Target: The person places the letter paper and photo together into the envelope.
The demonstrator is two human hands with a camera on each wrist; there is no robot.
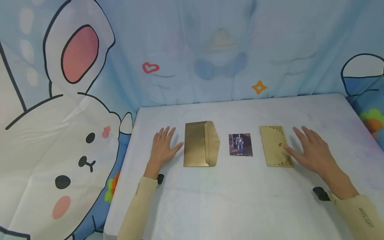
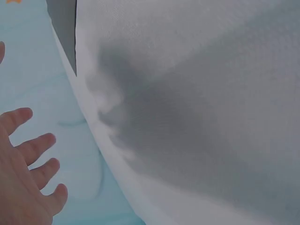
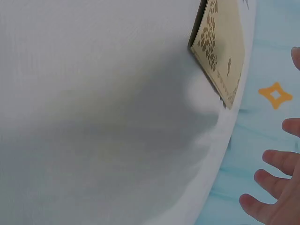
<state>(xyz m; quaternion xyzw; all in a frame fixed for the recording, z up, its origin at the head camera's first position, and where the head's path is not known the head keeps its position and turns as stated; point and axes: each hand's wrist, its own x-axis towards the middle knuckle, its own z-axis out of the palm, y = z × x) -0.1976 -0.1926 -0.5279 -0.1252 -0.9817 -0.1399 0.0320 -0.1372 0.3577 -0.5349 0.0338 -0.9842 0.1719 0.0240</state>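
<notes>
A gold envelope (image 1: 195, 144) lies on the white table, its flap folded out to the right. Just left of it is my left hand (image 1: 162, 147), fingers spread and holding nothing; the thumb tip points at the envelope's edge. A small square photo (image 1: 241, 144) of a standing person in blue clothes lies in the middle. To its right is a pale gold card (image 1: 272, 146) with ornate brown corner patterns. My right hand (image 1: 315, 153) is spread beside the card, its thumb overlapping the card's right edge in the head view. The right wrist view shows the card (image 3: 224, 49) as a thick, flat piece.
A white cloth covers the table (image 1: 234, 200). Behind it hangs a light blue curtain (image 1: 186, 86) with a cartoon print, and a large printed white rabbit (image 1: 99, 160) fills the left side. Both hands cast shadows on the cloth.
</notes>
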